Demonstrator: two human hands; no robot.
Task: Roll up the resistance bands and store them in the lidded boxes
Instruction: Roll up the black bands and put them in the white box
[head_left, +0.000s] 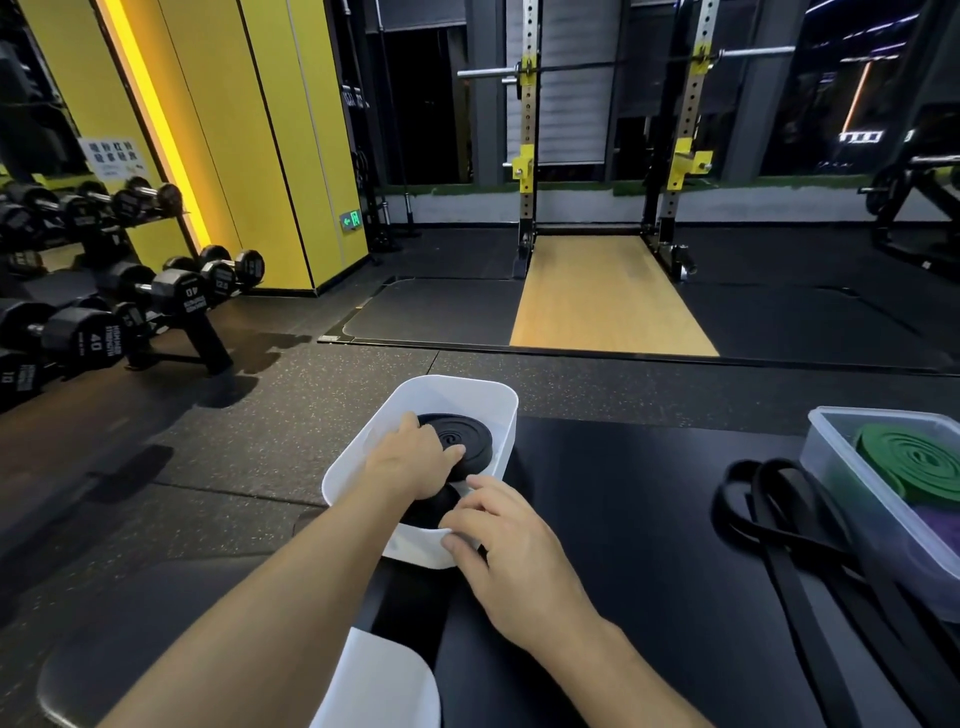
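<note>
Left hand (410, 457) is down inside the white box (363, 447), fingers wrapped over the far edge of a coiled black roll (467, 441) and thumb on its top face: grasping it, seemingly seating it flat. Right hand (509, 530) is at the near rim of the same box, fingers curled over the edge and thumb on the outer wall, apparently steadying it. Under its fingertips is a second dark roll (428, 506), partly hidden, so contact with it cannot be confirmed. White lid (379, 680) lies off the box, nearer the body than both hands. Well out to the right of the right hand is a clear box (831, 452), unlidded, holding a green roll (914, 457) and something purple (935, 525) beneath it. Between that box and the right hand lies a loose black band (779, 499), uncoiled. Judgement: past halfway. Coiled bands are boxed, but one band is left to roll, and both boxes need lids.
</note>
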